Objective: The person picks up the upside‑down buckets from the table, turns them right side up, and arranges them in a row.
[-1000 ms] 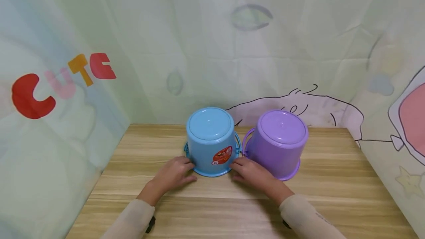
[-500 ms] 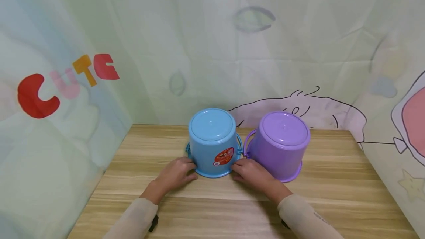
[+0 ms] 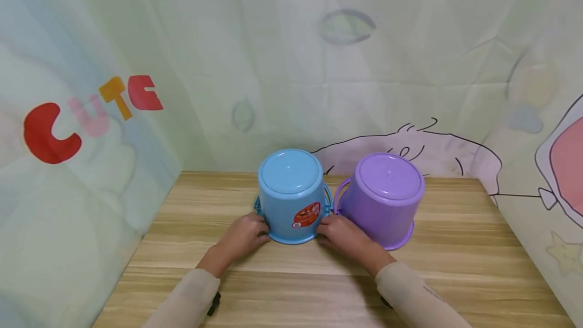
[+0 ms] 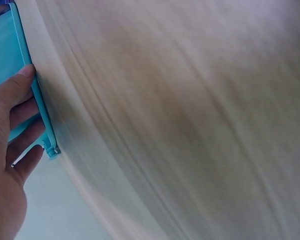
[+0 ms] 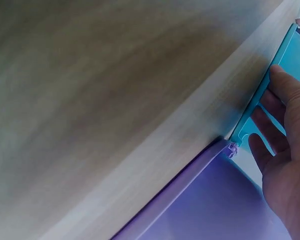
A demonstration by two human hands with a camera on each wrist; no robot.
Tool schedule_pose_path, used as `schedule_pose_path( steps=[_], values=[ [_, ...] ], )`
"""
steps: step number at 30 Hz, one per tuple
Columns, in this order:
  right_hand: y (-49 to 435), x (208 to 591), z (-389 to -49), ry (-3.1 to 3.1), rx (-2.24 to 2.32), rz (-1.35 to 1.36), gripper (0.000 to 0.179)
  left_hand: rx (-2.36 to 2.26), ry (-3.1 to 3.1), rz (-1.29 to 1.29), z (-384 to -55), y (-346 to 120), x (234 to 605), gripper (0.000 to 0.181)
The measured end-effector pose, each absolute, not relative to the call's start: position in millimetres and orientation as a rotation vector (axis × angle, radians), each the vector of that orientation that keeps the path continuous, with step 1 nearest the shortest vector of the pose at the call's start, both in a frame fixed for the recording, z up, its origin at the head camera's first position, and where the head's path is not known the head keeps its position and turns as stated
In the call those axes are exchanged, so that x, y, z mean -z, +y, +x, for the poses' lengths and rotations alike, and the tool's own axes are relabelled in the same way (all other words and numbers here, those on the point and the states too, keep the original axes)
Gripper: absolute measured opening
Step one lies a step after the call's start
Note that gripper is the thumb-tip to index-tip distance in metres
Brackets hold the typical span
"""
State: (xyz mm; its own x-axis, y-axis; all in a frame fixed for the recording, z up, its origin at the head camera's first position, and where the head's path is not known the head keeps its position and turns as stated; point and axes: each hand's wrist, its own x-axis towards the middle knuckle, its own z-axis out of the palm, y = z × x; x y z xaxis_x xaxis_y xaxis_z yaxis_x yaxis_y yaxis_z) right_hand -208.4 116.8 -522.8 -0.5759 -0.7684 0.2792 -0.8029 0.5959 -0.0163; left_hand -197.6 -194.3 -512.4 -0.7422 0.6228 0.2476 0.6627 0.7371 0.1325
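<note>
A light blue bucket [image 3: 290, 173] stands upside down in the head view, with a red oval sticker on its front and its handle hanging at the sides. My left hand [image 3: 241, 237] holds its lower left rim. In the left wrist view the thumb [image 4: 25, 72] is on the rim and the fingers lie along the bucket's side. On the opposite side, my right hand [image 3: 343, 237] grips the lower right rim, its thumb [image 5: 280, 75] at the edge in the right wrist view. Close on the right, an upside-down purple bucket [image 3: 389, 178] stands behind my right hand.
Both buckets stand on a wood-grain table [image 3: 291, 287]. A pale printed cloth [image 3: 282, 54] rises behind the table and on both sides. The purple bucket's handle [image 3: 339, 191] reaches toward the blue bucket and lies right beside its handle.
Both thumbs have drawn in toward the blue bucket's rim, and the hands sit closer to it. Both buckets stay in place; the head view has shifted slightly.
</note>
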Motion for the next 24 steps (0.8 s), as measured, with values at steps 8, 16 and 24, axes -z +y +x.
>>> schedule_pose_path(
  steps=[8,16,24],
  values=[
    [114.6,520.3,-215.0,-2.617,-0.297,1.282,0.007,0.329,-2.747,-1.018,-200.7,-193.5,515.8,0.012],
    [114.0,519.5,-219.1,-2.648,-0.331,1.274,0.007,0.342,-2.761,-0.996,-202.6,-192.7,516.3,0.012],
    [113.9,526.1,-218.7,-2.626,-0.332,1.244,0.01,0.4,-2.757,-1.007,-200.5,-192.7,519.2,0.012]
  ],
)
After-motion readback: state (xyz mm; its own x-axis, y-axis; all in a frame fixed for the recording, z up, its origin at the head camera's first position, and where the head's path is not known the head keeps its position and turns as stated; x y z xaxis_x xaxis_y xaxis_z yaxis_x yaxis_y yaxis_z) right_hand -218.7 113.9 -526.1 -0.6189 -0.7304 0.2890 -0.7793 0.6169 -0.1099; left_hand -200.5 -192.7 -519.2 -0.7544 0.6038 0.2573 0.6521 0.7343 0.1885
